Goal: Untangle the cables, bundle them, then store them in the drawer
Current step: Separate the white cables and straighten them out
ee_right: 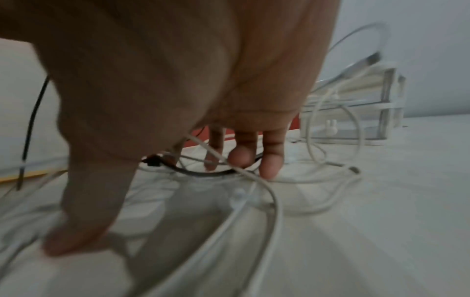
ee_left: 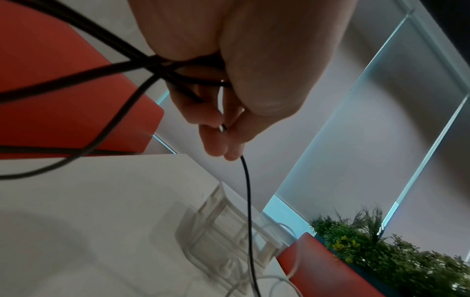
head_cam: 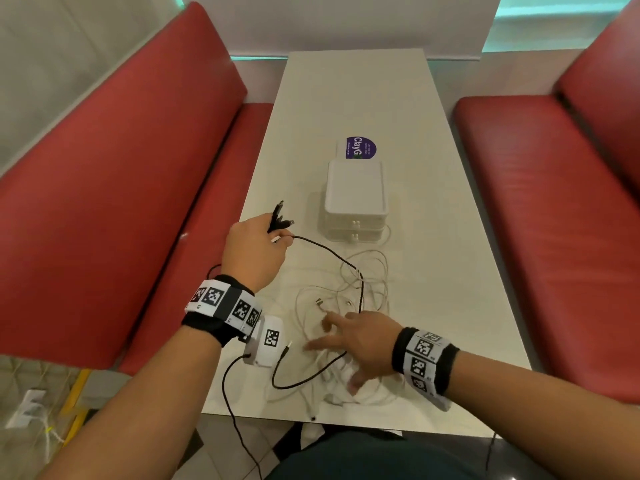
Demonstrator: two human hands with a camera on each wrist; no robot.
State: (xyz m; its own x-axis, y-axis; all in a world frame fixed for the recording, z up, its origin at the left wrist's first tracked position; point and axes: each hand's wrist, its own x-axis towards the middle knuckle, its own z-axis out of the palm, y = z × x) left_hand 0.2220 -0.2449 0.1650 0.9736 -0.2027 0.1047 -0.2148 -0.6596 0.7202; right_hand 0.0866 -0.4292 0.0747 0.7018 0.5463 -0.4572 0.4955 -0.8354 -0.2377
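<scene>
My left hand (head_cam: 263, 240) is raised over the table's left side and grips a black cable (head_cam: 332, 254) near its plug ends, which stick out above the fist. In the left wrist view the left hand (ee_left: 229, 112) pinches the black cable (ee_left: 248, 201), and further black loops cross the palm. The cable runs down into a tangle of white cables (head_cam: 346, 292) on the table. My right hand (head_cam: 349, 341) has its fingers spread and presses on that tangle; in the right wrist view its fingertips (ee_right: 271, 166) touch white cables (ee_right: 274, 201) on the table. A small clear two-drawer unit (head_cam: 355, 202) stands behind, both drawers closed.
The white table (head_cam: 433, 237) runs away from me between two red benches (head_cam: 121, 202) (head_cam: 554, 220). A purple-labelled card (head_cam: 360, 147) lies behind the drawer unit. A black cable end (head_cam: 285, 351) lies near the front edge, and another strand hangs over it.
</scene>
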